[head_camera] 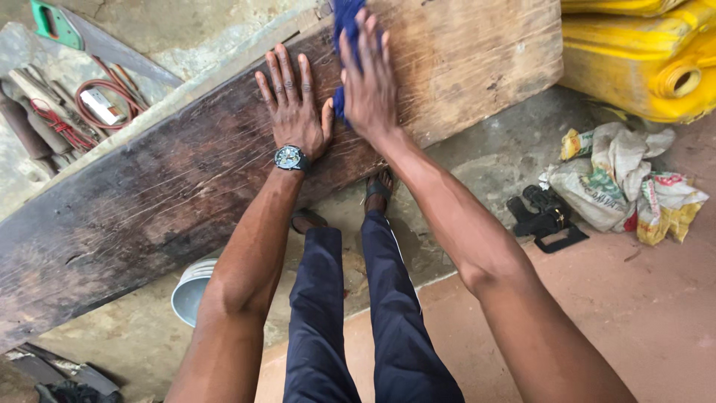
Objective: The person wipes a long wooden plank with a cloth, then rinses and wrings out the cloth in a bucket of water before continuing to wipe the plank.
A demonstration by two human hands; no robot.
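A long, wide wooden plank (149,194) runs across the view, dark and wet-looking on its left part and paler brown at the right end. My left hand (292,104), with a wristwatch (289,157) on it, lies flat and spread on the dark wood. Right beside it my right hand (371,82) presses a blue cloth (344,22) against the plank, where the dark and pale wood meet. The cloth sticks out above my fingers and a little below the palm.
Yellow plastic jerrycans (656,67) stand at the top right. Printed sacks (626,183) and a black object (546,216) lie on the floor to the right. A pale bucket (190,292) sits under the plank. A hand saw (56,26), cables and tools lie at the top left.
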